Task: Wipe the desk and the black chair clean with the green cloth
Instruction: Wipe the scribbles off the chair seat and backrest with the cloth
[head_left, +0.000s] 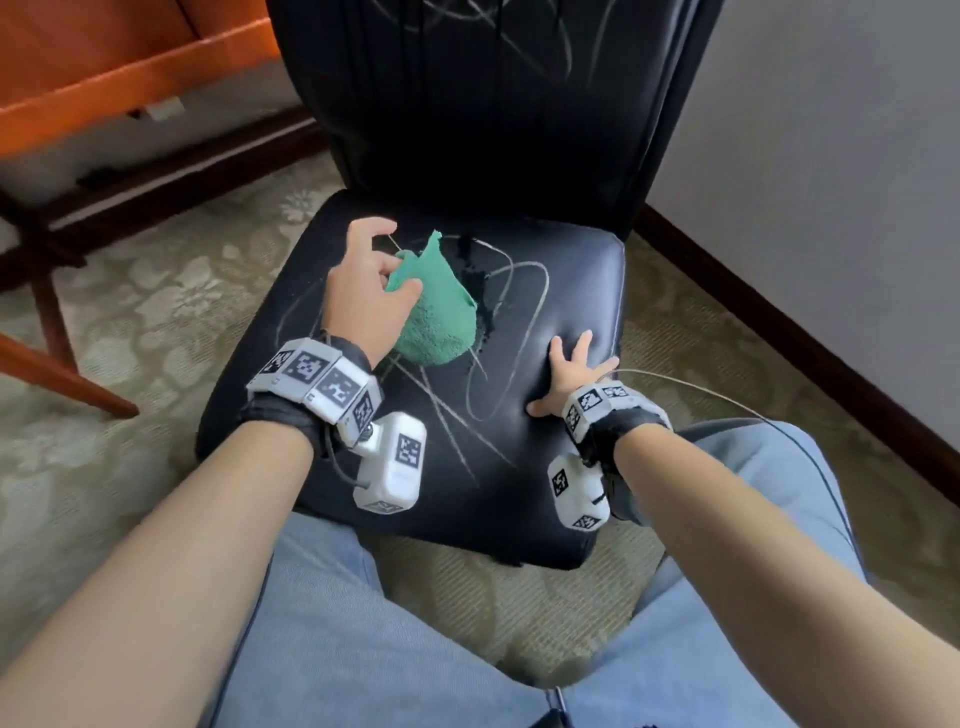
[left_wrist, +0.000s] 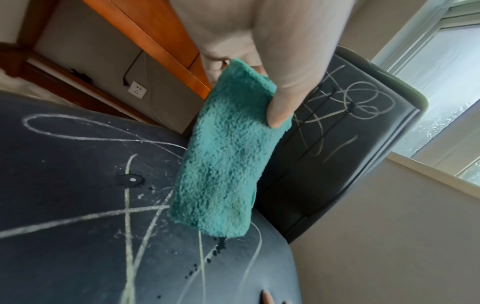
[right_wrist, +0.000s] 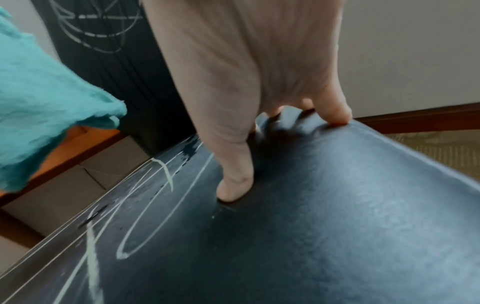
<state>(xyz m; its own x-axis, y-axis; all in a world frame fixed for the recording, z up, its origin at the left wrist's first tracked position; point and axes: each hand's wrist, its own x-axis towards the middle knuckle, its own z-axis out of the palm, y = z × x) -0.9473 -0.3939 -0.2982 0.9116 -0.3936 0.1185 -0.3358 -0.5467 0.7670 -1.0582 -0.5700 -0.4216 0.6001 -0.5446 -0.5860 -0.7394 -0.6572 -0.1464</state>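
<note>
Bare forearms; black wrist straps (head_left: 280, 415), white tag-marked camera blocks (head_left: 392, 462), thin cable (head_left: 727, 400); light-blue jeans (head_left: 332, 639).

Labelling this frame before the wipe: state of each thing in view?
Green fluffy cloth: folded, hanging from the left hand, low over the seat.
Black leather chair: chalk scribbles on seat and backrest, dark wet spots on seat.
Right hand: fingers spread, pressing the seat.
Orange wooden desk: beside the chair, top unseen.

Patterned carpet (head_left: 156, 291); pale wall (head_left: 831, 130); dark skirting (head_left: 779, 312); bright window (left_wrist: 441, 72).
</note>
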